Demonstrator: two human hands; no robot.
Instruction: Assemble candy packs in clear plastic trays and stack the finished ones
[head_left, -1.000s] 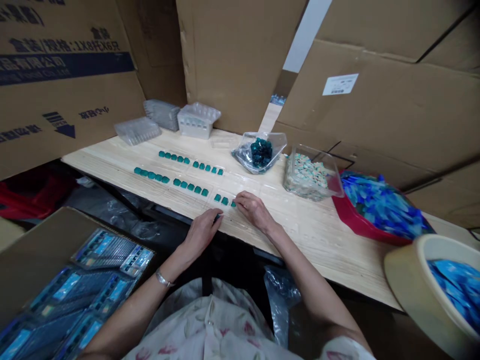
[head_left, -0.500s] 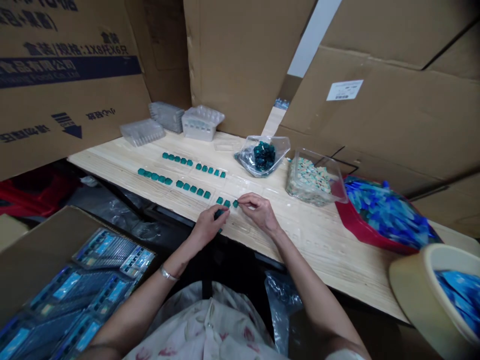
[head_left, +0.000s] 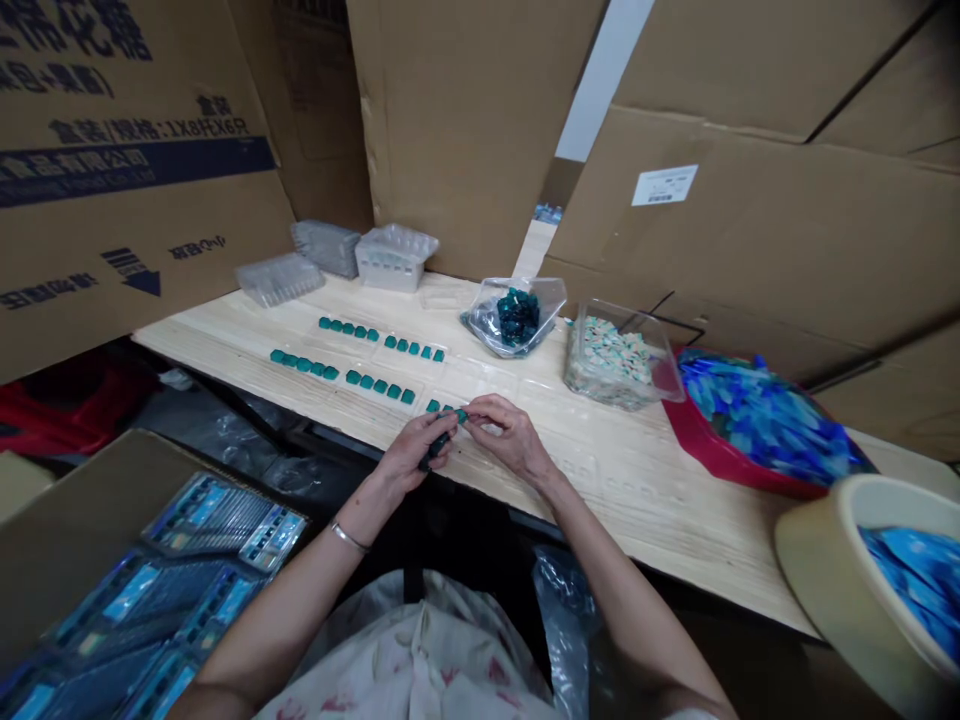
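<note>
Well left of the left hand, an open cardboard box holds at least five blue-labelled blister packs. Ahead of that hand lie three clear plastic trays and teal glass tiles in four short rows of about five or six, with about two more just ahead of its fingers. The left hand is curled nearly shut around a dark teal piece. Beside it, the right hand is half closed, with thumb and forefinger pinching a small teal tile. A piece this small seems safest held by its edges, between thumb and fingertip. Right of the right hand stand one clear bag of teal pieces, one clear tub of pale chips, one red tray of blue pieces and one cream bowl
</note>
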